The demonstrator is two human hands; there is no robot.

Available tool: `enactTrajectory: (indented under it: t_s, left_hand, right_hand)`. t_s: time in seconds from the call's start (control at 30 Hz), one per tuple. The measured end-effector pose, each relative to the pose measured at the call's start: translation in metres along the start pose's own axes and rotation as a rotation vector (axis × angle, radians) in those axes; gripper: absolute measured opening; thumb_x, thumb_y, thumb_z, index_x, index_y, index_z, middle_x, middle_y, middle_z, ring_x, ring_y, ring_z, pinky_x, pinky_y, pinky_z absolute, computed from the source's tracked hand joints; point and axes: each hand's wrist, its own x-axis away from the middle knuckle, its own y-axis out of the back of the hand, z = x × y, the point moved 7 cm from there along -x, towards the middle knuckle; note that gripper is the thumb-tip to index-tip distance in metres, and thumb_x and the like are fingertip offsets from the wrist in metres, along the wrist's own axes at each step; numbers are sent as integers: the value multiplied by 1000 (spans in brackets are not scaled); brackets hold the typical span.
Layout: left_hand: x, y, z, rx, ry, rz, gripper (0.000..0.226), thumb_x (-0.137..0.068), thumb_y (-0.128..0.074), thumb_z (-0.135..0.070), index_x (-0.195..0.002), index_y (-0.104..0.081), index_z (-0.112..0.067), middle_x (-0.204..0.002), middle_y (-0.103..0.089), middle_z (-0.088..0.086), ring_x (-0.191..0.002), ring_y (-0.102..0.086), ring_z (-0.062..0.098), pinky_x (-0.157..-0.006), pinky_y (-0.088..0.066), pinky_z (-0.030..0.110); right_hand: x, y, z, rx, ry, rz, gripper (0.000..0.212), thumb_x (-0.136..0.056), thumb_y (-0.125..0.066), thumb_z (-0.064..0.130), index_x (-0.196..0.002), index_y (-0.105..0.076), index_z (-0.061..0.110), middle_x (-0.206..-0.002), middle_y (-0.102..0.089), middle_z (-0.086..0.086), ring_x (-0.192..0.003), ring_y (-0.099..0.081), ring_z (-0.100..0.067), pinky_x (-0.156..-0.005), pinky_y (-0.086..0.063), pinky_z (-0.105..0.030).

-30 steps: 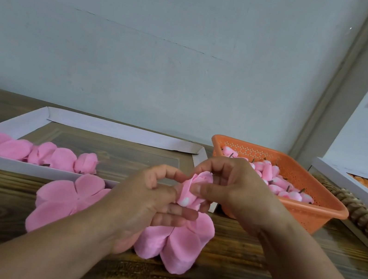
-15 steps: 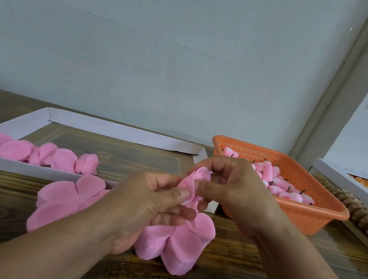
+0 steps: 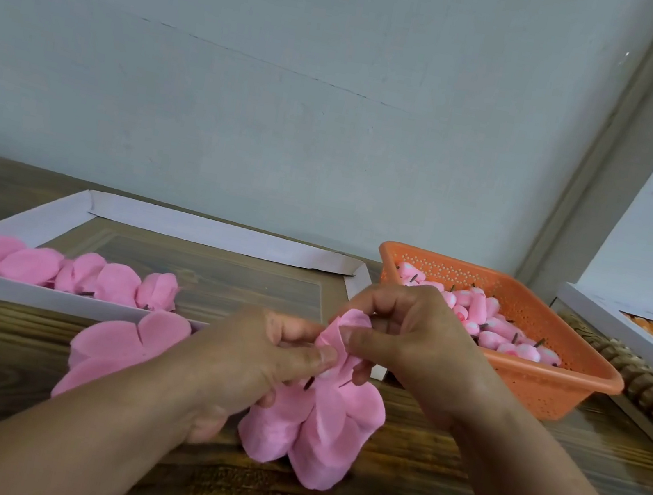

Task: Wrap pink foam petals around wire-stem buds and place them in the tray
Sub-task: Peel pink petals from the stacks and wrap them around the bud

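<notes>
- Change: left thumb has slid up over the petal; the wrap is tighter than before.
- Bud (image 3: 336, 346): pinched between both hands above the bench's near edge, wire stem pointing down and toward the person.
- Left hand (image 3: 258, 361): thumb and fingers pinching the bud's base.
- Right hand (image 3: 409, 339): fingertips pinching the petal top.
- Tray (image 3: 206, 233): behind and left of the bud; left hand nearer.

Petal piece (image 3: 346, 339): we see soft pink foam, folded round a bud, centre.
Tray (image 3: 206, 232): white, far left, five wrapped buds (image 3: 65, 275) in a row.
</notes>
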Motion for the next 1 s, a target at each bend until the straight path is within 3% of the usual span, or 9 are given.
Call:
enactTrajectory:
  t_s: [0.07,0.17,0.3,0.43,0.5,0.57,0.67,0.8,1.0]
  left_hand:
    - [1,-2,-1,22,4,27,14,-88,-62,-20,-89,-76,-21,-69,-71,-11,-59,-58,-2,-53,-41,14]
    - [-1,-3,0,42,15,34,16,-85,-64,-24,-93,-77,-22,-90,-76,0,-82,-63,13,-67,-47,26]
    - [-1,-6,1,139,13,85,33,-70,-66,-28,-97,-75,-12,-90,-74,5,-75,-65,11,-66,-52,23]
    - [-2,-7,2,285,40,110,41,-71,-66,-24,-106,-69,-3,-104,-72,18,-89,-68,21,-80,-54,29]
    - [-3,-6,1,386,59,94,38,-68,-67,-22,-101,-70,-3,-98,-72,18,-84,-69,22,-77,-56,30]
    - [-3,-2,-4,500,61,61,28,-66,-67,-18,-89,-71,-3,-86,-72,16,-72,-70,20,-64,-59,27]
    - [-4,6,-9,624,47,-27,22,-65,-63,-13,-82,-69,-1,-73,-71,13,-56,-68,14,-46,-53,18]
    - [-5,10,-10,671,43,-83,30,-62,-64,-13,-89,-68,0,-72,-72,12,-57,-69,15,-44,-51,17]
    - [-4,6,-9,655,55,-48,19,-73,-65,-11,-86,-73,-1,-73,-72,9,-55,-67,11,-44,-50,15]
  right_hand:
    - [0,1,1,0,9,-24,4,-81,-63,-9,-79,-65,-6,-72,-65,-30,-61,-59,-36,-53,-51,-33]
    - [0,3,1,-21,10,-56,8,-79,-63,-11,-76,-65,-5,-68,-64,-29,-57,-58,-34,-51,-50,-33]
    - [1,3,2,-66,-4,-39,10,-78,-65,-8,-74,-67,0,-63,-65,-18,-54,-59,-29,-48,-50,-30]
    - [0,8,4,-103,27,-110,8,-85,-64,4,-80,-68,8,-58,-62,-9,-44,-54,-16,-43,-44,-23]
    - [-1,19,1,-140,47,-212,12,-89,-59,8,-83,-68,10,-60,-61,-5,-45,-51,-15,-43,-43,-24]
    - [-2,27,-3,-158,54,-262,17,-86,-57,-2,-78,-67,9,-65,-63,-5,-49,-53,-15,-47,-44,-27]
    - [-2,29,-5,-57,84,-194,26,-68,-58,-7,-70,-67,16,-71,-62,-13,-60,-56,-15,-59,-46,-30]
    - [1,10,2,181,142,39,22,-65,-70,9,-85,-64,17,-86,-60,-13,-75,-56,-17,-70,-49,-38]
    - [6,-1,21,269,292,-23,16,-70,-74,14,-85,-67,15,-83,-62,-11,-70,-54,-22,-65,-48,-38]
